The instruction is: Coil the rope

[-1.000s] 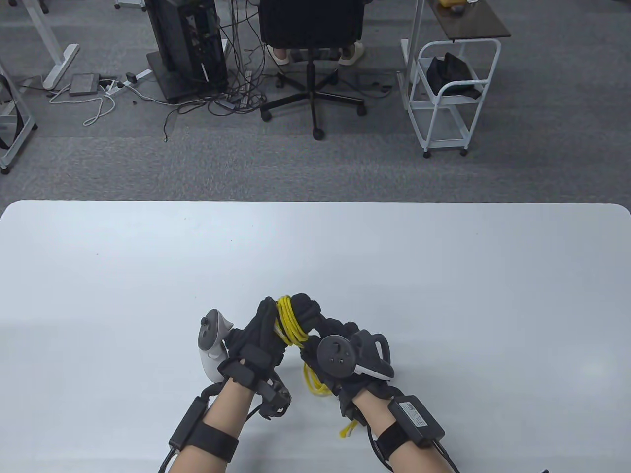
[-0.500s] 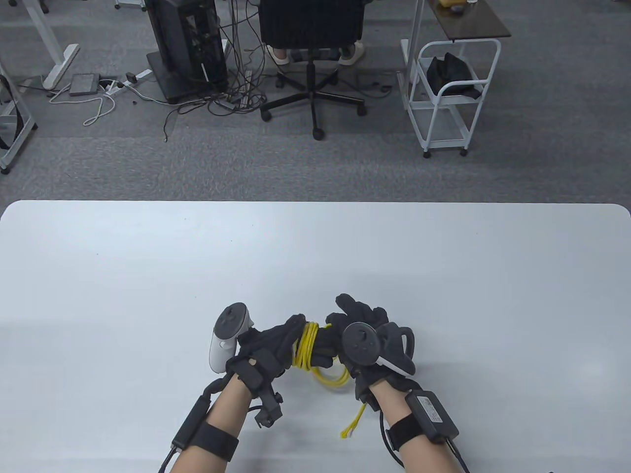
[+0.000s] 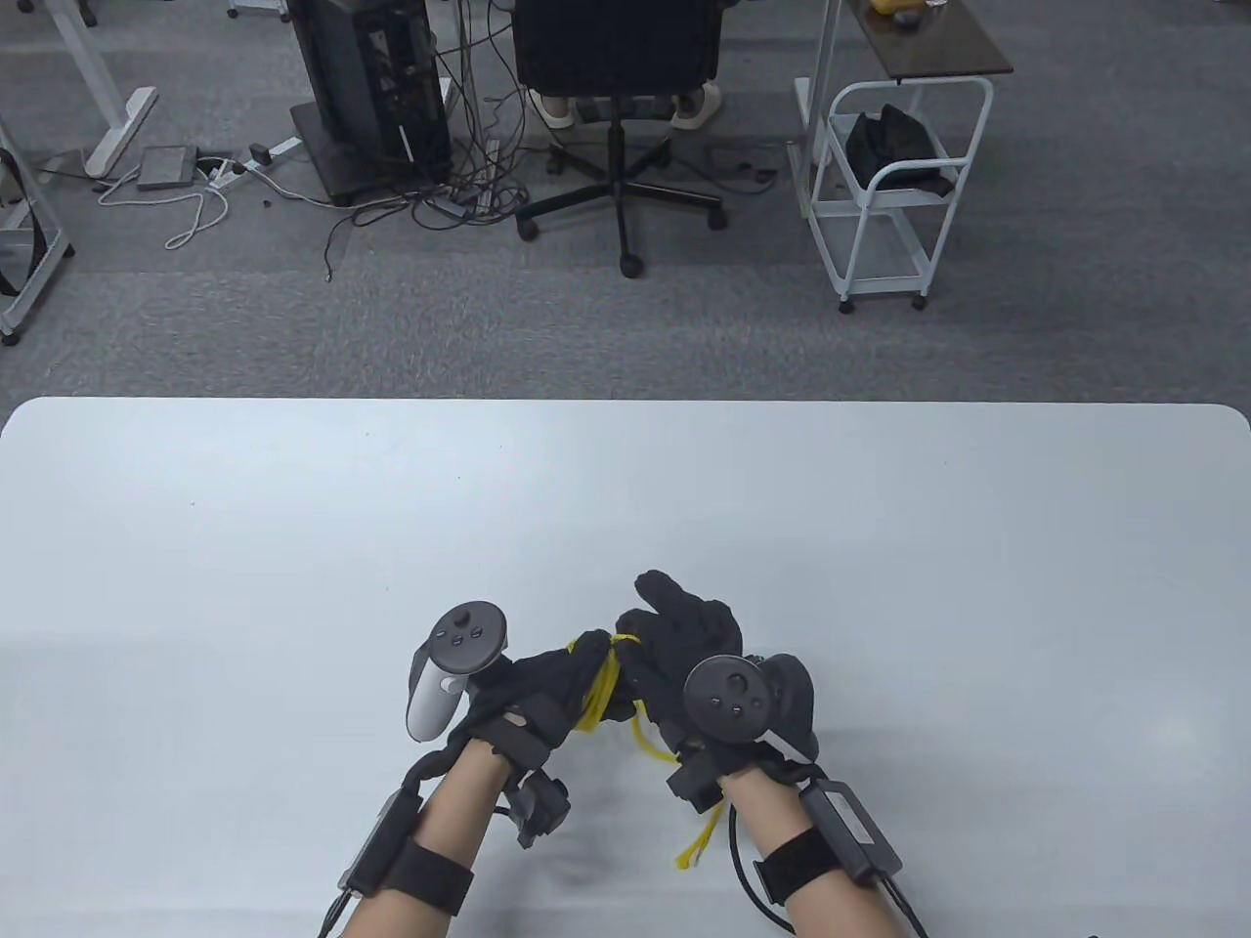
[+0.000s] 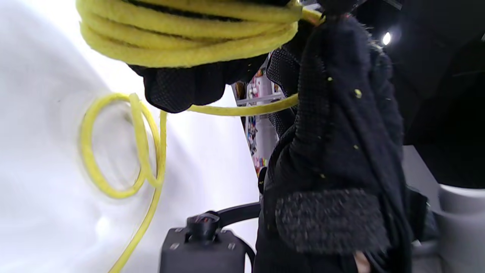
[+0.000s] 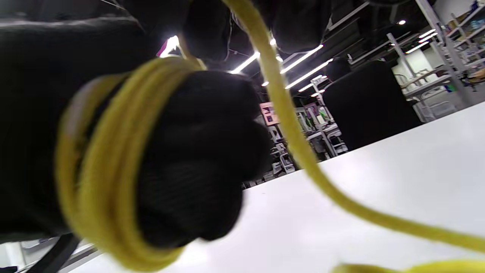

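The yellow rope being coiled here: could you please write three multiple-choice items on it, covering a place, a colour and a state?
1. Where are the rope's turns wound?
A. around the left hand's fingers
B. around a chair leg
C. flat on the floor

2. What colour is it?
A. red
B. yellow
C. blue

3. How is the loose tail?
A. wound in completely
C. hanging free under the right hand
B. knotted to the table

Key: 1 A, the left hand wears the loops in both wrist views; 2 B, plainly yellow; 3 C, the end trails below the right hand.

I count one yellow braided rope point(image 3: 598, 692) and one white table point(image 3: 293, 547). My two black gloved hands, left hand point(image 3: 533, 689) and right hand point(image 3: 684, 650), carry two trackers.
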`<state>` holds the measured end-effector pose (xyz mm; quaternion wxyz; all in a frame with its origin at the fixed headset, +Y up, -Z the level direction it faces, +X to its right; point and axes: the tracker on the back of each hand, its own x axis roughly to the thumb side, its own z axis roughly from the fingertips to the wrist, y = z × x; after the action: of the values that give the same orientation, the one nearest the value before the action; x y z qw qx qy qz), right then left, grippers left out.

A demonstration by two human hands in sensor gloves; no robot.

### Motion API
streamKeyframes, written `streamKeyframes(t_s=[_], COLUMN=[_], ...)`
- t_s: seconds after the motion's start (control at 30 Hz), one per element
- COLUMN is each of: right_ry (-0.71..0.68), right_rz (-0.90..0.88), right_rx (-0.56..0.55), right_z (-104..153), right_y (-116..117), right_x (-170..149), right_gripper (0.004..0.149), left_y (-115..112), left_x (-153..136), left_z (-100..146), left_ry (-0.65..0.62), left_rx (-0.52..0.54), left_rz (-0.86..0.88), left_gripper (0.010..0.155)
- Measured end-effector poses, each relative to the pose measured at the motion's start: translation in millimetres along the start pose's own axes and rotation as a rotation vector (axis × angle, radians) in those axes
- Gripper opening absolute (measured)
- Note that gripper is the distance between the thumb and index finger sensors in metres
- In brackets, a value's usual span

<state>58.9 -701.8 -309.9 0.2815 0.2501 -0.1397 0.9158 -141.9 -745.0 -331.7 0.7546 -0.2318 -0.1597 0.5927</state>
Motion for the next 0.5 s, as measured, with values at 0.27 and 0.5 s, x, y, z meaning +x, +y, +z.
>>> streamKeyframes(t_s=[0.27, 0.5], right_ry=[-0.087, -0.059], right_rz=[0.060, 0.112], right_rx=[0.050, 0.127], right_z=[2, 3], right_y=[10, 19], right_x=[16, 15], right_gripper=[0.042, 0.041], left_y=[14, 22], left_x=[-3, 0], left_z=[8, 15], left_ry=[-0.020, -0.105], left_rx=[0.188, 0.322], left_rz=[0.106, 0.152], left_gripper=[0.064, 0.059])
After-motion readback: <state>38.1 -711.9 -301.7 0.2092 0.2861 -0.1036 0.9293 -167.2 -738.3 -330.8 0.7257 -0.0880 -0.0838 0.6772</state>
